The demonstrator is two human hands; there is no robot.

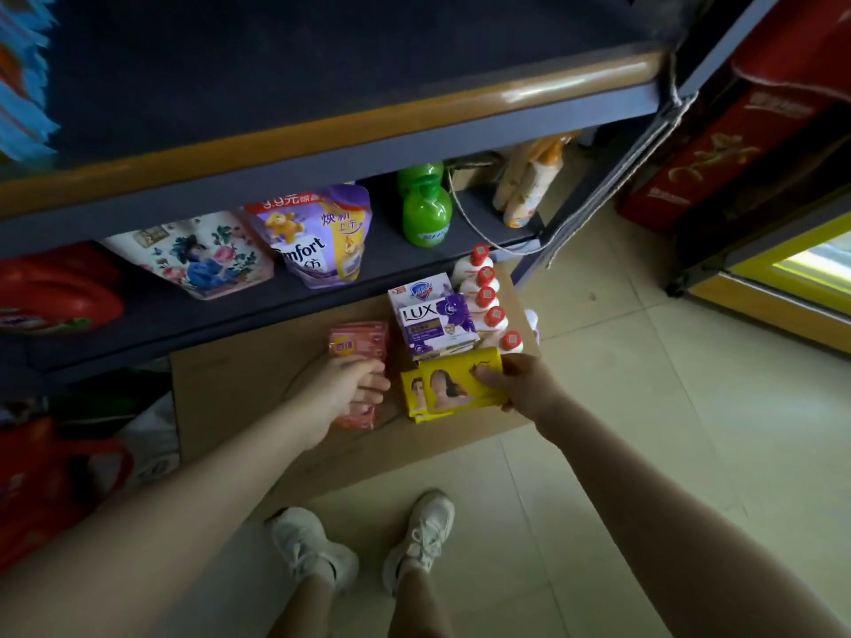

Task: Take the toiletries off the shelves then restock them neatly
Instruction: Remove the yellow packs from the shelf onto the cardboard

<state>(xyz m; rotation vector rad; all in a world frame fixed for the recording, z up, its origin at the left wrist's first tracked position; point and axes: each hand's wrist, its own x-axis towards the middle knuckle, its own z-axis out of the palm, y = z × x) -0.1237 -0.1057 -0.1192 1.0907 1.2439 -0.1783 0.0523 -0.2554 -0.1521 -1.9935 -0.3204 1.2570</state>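
My right hand [520, 384] grips a yellow soap pack [456, 384] just above a second yellow pack [412, 393] on a sheet of cardboard [230, 398] on the floor. My left hand [345, 389] rests with loosely curled fingers on the near pink soap pack [359, 414]. More pink packs [359, 340] lie just beyond. Behind the yellow packs stand stacked white and purple soap boxes [430, 320] and a row of white bottles with red caps [488, 299]. The middle shelf holds a purple softener pouch [317, 237], a floral pouch [198, 255], green bottles [426, 214] and orange-cream bottles [525, 186].
The top shelf [322, 62] is dark and bare, with an orange front edge. Red bags [50, 292] sit at the left. Red boxes [737, 131] and a yellow-framed cabinet [792, 264] stand at the right. A cord [474, 232] hangs from the shelf post. My white shoes [364, 545] stand on tiled floor.
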